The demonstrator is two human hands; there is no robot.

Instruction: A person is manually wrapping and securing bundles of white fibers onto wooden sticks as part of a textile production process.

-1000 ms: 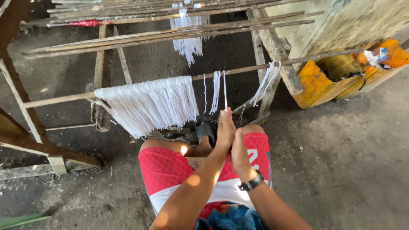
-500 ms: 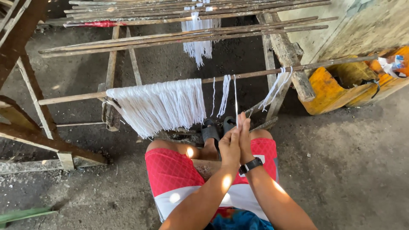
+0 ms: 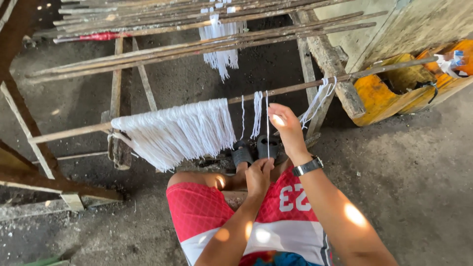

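Observation:
A thin wooden rod (image 3: 286, 89) runs across in front of me with a wide bunch of white threads (image 3: 177, 130) draped over it. A single white thread (image 3: 268, 116) hangs taut from the rod. My right hand (image 3: 287, 129), with a black wristwatch, is raised beside that thread and pinches it near mid-height. My left hand (image 3: 258, 176) sits lower, above my knee, closed on the thread's bottom end. A few more loose strands (image 3: 256, 113) hang just left of it.
More wooden poles (image 3: 197, 34) lie stacked beyond, with another white bundle (image 3: 220, 44) hanging. A wooden frame (image 3: 29, 148) stands at left. A yellow container (image 3: 394, 88) sits at right. My legs wear red shorts (image 3: 207, 212); dark sandals (image 3: 253, 150) rest below the rod.
My hands were pressed together, palms rubbing, in front of my knees. Now they have separated: the right one rose along the thread, the left dropped to its lower end.

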